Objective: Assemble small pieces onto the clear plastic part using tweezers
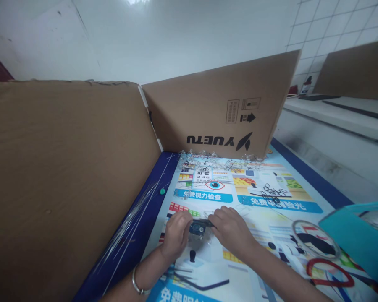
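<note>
On printed poster mat (271, 197), between cardboard screens: left hand (175, 235) and right hand (231, 230) pinch small dark part (198, 227) from both sides, fingers closed on it, just above mat. Step judged: fine assembly under way. Next move calls for steady two-handed alignment. Black rings (272, 193) lie beyond; thin wires (135, 222) at left.

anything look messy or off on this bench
Yes: the cardboard sheet at the back stands upside down, its printed logo inverted. A bundle of thin wires lies fanned out loosely along the blue edge, left of the left hand.
</note>
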A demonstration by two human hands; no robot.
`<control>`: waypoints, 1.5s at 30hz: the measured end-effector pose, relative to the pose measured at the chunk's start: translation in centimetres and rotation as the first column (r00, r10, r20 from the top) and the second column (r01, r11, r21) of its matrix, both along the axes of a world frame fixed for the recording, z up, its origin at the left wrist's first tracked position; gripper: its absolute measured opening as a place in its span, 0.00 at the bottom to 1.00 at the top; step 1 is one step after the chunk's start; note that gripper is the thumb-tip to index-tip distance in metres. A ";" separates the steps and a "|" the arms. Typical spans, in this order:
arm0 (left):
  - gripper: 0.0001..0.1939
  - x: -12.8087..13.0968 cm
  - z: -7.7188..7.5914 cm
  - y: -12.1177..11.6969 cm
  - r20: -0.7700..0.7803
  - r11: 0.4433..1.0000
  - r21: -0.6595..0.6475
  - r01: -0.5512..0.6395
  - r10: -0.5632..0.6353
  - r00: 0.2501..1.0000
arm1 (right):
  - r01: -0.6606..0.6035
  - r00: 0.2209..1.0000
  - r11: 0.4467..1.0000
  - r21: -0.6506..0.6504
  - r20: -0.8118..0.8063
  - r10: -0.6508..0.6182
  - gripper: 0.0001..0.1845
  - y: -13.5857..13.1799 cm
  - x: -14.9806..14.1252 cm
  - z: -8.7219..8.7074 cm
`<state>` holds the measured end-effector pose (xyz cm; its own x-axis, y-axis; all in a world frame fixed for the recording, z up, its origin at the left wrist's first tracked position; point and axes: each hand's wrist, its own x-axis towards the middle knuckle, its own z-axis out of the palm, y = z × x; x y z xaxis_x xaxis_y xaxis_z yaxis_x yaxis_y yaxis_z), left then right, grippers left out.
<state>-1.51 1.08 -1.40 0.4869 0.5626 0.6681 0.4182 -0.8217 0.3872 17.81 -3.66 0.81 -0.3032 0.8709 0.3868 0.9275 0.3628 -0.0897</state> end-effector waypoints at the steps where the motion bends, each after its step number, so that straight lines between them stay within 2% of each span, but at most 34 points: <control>1: 0.08 0.0 -0.1 0.0 -0.001 1.000 0.021 -0.004 0.004 1.000 | -0.001 1.000 1.000 0.008 0.005 0.001 0.02 0.0 0.0 0.0; 6: 0.08 0.0 -0.2 0.0 0.013 0.995 0.100 -0.001 -0.001 1.000 | -0.011 1.000 1.000 0.022 0.029 0.010 0.02 0.1 0.1 0.1; 30: 0.08 -0.1 -0.1 0.0 -0.033 0.997 0.078 0.026 -0.023 0.999 | -0.024 0.998 0.999 -0.044 0.051 0.027 0.01 -0.1 0.2 0.9; 45: 0.07 0.2 0.6 -0.2 -0.047 0.993 0.116 -0.036 0.042 0.998 | -0.038 0.994 0.999 0.039 0.101 0.034 0.02 -0.1 0.2 0.7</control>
<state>-1.35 0.85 -0.78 0.5002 0.5026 0.7051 0.4668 -0.8424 0.2693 17.97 -3.77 1.56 -0.3729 0.8428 0.3880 0.9175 0.3974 0.0186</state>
